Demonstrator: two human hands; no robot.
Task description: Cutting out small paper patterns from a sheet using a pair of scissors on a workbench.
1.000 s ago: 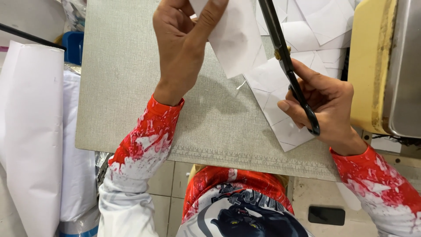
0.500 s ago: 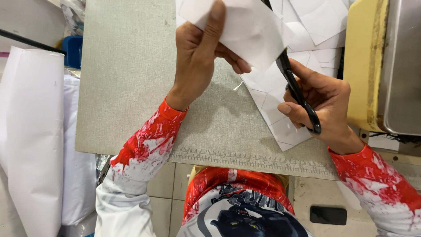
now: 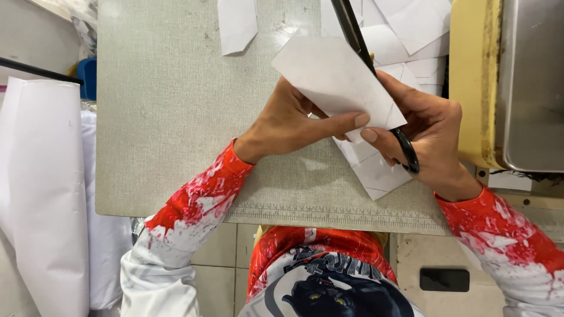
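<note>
Lowered since half a second ago, the paper (image 3: pixel 338 79) now sits mid-table between my hands, no longer raised at the top edge; my left hand (image 3: pixel 294 120) pinches its near corner, thumb pressed on it; my right hand (image 3: pixel 426 132) is clenched on the scissors (image 3: pixel 376 76), blades alongside the sheet; cut scraps (image 3: pixel 379 170) lie beneath on the grey table (image 3: pixel 164 105); a white roll (image 3: pixel 47 188) stands at left.
</note>
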